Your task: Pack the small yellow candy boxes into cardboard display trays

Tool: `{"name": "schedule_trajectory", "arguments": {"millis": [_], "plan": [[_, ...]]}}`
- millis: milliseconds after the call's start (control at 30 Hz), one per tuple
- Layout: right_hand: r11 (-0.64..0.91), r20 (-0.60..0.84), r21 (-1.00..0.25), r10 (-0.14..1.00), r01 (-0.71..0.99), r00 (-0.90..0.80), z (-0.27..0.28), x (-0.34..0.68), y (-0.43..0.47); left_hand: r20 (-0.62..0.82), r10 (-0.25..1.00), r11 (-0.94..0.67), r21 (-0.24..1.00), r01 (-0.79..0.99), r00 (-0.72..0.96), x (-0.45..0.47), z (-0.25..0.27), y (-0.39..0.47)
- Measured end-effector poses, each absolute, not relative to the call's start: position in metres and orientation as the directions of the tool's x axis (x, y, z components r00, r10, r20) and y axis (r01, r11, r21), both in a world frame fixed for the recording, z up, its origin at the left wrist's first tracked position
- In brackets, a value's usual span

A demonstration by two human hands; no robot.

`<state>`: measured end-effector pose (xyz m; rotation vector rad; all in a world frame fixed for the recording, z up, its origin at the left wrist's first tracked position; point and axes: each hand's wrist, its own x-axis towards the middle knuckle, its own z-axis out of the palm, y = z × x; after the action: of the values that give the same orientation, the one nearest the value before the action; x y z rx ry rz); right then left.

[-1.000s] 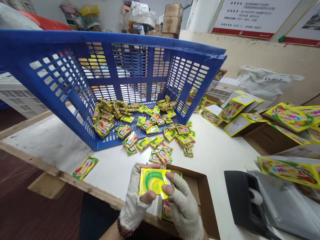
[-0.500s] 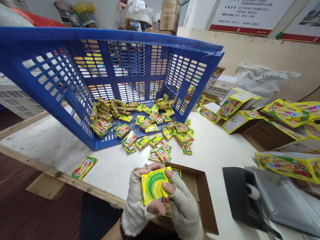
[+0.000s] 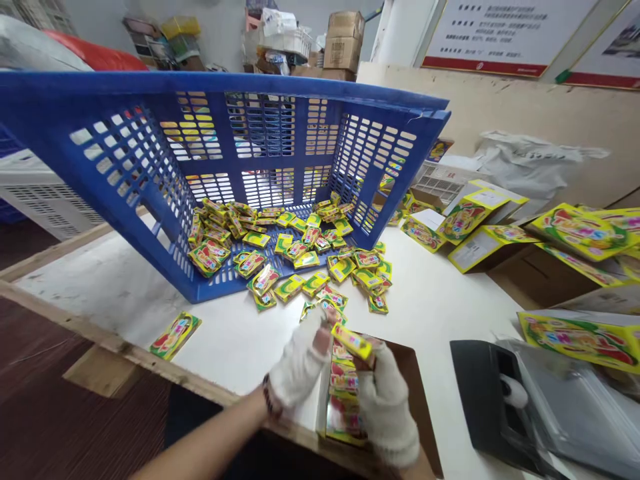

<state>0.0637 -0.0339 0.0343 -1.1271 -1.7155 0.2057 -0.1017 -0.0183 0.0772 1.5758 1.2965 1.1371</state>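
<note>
My right hand [image 3: 387, 403], in a fingerless white knit glove, grips a small yellow box [image 3: 353, 341] seen edge-on above a brown carton [image 3: 417, 393]. In the carton's left side lies a row of small yellow-green boxes [image 3: 344, 383] with colourful lettering. My left hand [image 3: 303, 357], gloved alike and blurred by motion, reaches to loose small boxes [image 3: 331, 298] on the table just beyond the carton. Its fingertips are smeared, so whether they touch a box is unclear. More small boxes [image 3: 257, 239] spill from a blue plastic basket [image 3: 260, 83] lying on its side.
On the white table [image 3: 240, 347], one flat printed pack [image 3: 175, 335] lies near the left edge. A black tape dispenser [image 3: 483, 393] stands right of the carton beside clear plastic bags [image 3: 565, 400]. Several open yellow display boxes [image 3: 520, 267] are piled at the right.
My hands have parted; before, both held a yellow box over the carton. The left moved up toward the loose boxes. The right keeps a box, now turned edge-on, exposing the row inside.
</note>
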Motion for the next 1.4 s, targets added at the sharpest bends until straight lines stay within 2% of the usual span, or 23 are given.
{"name": "schedule_trajectory", "arguments": {"millis": [33,67,167,267,367,467,567,633,733,833,900,967,1033,1067,1133,1200,1233,1300,1400], "plan": [[0.473,0.606,-0.621,0.795,0.625,0.0,0.038,0.07,-0.03,0.144,0.989,-0.131,0.828,0.545,0.02,-0.11,0.074,0.001],[0.418,0.567,-0.625,0.823,0.66,0.015,0.042,0.077,-0.026,0.101,0.994,-0.033,0.618,0.786,-0.037,-0.119,0.069,0.02],[0.413,0.493,-0.594,0.865,0.69,-0.093,0.054,0.092,-0.021,0.052,0.993,0.073,0.452,0.889,-0.108,-0.147,0.049,0.064],[0.547,0.496,-0.55,0.822,0.631,-0.281,0.061,0.093,-0.026,0.042,0.996,0.059,0.42,0.906,-0.084,-0.17,0.034,0.075],[0.64,0.476,-0.508,0.766,0.576,-0.431,0.06,0.07,-0.039,0.047,0.998,0.01,0.421,0.907,-0.032,-0.185,0.03,0.055],[0.66,0.407,-0.463,0.751,0.591,-0.52,0.046,0.027,-0.056,0.003,0.999,-0.047,0.454,0.89,0.051,-0.201,0.032,0.018],[0.615,0.305,-0.375,0.788,0.693,-0.534,0.021,-0.016,-0.067,-0.118,0.973,-0.092,0.589,0.803,0.199,-0.222,0.024,-0.023],[0.595,0.179,-0.312,0.802,0.741,-0.57,0.004,-0.04,-0.07,-0.206,0.941,-0.054,0.695,0.717,0.27,-0.234,0.013,-0.047],[0.587,-0.008,-0.262,0.792,0.766,-0.61,-0.008,-0.064,-0.072,-0.287,0.934,0.082,0.752,0.654,0.212,-0.243,-0.005,-0.07],[0.533,-0.122,-0.263,0.808,0.804,-0.576,0.005,-0.073,-0.073,-0.303,0.943,0.159,0.772,0.615,0.137,-0.239,-0.012,-0.076],[0.479,-0.214,-0.303,0.808,0.824,-0.549,0.029,-0.063,-0.071,-0.27,0.962,0.186,0.774,0.605,0.05,-0.234,-0.008,-0.072],[0.364,-0.268,-0.404,0.83,0.839,-0.489,0.061,-0.034,-0.065,-0.168,0.983,0.18,0.761,0.624,-0.078,-0.226,0.002,-0.066],[0.247,-0.24,-0.567,0.863,0.786,-0.444,0.092,0.013,-0.053,0.024,0.993,0.062,0.746,0.663,-0.119,-0.213,0.016,-0.064],[0.199,-0.257,-0.621,0.862,0.758,-0.437,0.106,0.042,-0.046,0.138,0.988,-0.052,0.734,0.677,-0.073,-0.202,0.024,-0.065],[0.147,-0.328,-0.663,0.824,0.734,-0.461,0.123,0.1,-0.028,0.327,0.936,-0.331,0.681,0.653,0.134,-0.173,0.039,-0.071],[0.142,-0.401,-0.613,0.792,0.777,-0.461,0.125,0.146,-0.011,0.385,0.825,-0.563,0.606,0.562,0.413,-0.135,0.05,-0.08],[0.121,-0.477,-0.558,0.763,0.821,-0.436,0.121,0.161,-0.005,0.358,0.76,-0.639,0.563,0.524,0.542,-0.116,0.053,-0.083],[0.171,-0.622,-0.409,0.667,0.896,-0.411,0.111,0.173,0.004,0.203,0.667,-0.709,0.469,0.526,0.717,-0.082,0.055,-0.087],[0.355,-0.729,-0.221,0.559,0.908,-0.396,0.095,0.157,0.008,-0.136,0.61,-0.723,0.307,0.619,0.78,-0.054,0.054,-0.084]]}}
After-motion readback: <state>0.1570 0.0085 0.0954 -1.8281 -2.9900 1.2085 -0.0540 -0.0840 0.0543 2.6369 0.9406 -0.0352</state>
